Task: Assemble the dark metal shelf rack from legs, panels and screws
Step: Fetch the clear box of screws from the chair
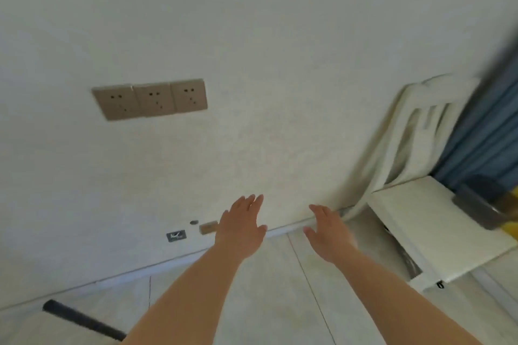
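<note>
A: Nearest the lens: two bare forearms reaching forward. Left hand (241,228) has its grip apart, fingers straight and close together, palm down, holding nothing.

B: Right?

A: Right hand (329,231) same, grip apart, fingers extended, thumb out toward the left hand. Nothing in it. The hands are near each other but not touching, both out over the tiled floor (274,297) toward the base of the wall (252,36).

B: Rack parts?

A: Only one candidate: a dark tube (84,322) lying on the floor at lower left, well apart from both hands, its right end hidden behind the left forearm. Could be a leg; too blurred to confirm. No panels or screws that I can make out.

B: Around it?

A: Low on the wall, just left of the left hand: a small tan block (208,227), a small dark oval spot (194,222), and a dark sticker (176,236). Higher up, three tan wall sockets (150,99) in a row. At right, a white chair (437,221) with its back against the wall. A dark-lidded container (482,206), blurred, sits at the seat's far edge. Blue curtain (490,131) behind it.
</note>
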